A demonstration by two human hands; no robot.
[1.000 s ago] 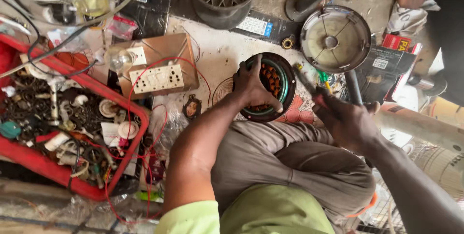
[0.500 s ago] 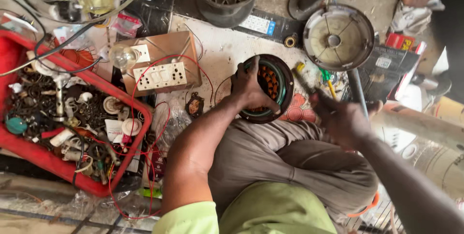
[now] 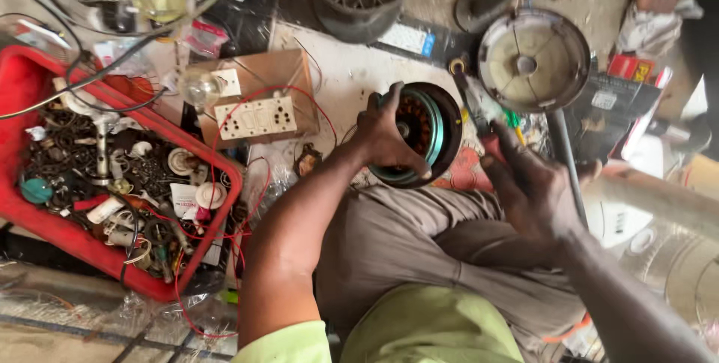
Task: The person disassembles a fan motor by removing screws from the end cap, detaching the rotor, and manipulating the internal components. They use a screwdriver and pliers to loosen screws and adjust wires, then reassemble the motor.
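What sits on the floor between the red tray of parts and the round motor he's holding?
In the head view, a white socket board on a cardboard box, trailing red wires, lies between the red tray and motor.

A fan-repair workshop floor — red parts tray (image 3: 45, 228), fan motor (image 3: 423, 132), switchboard (image 3: 255, 117).

The left hand (image 3: 386, 134) reaches forward with fingers (image 3: 408, 164) curled shut, while the right hand (image 3: 528, 191) is blurred.
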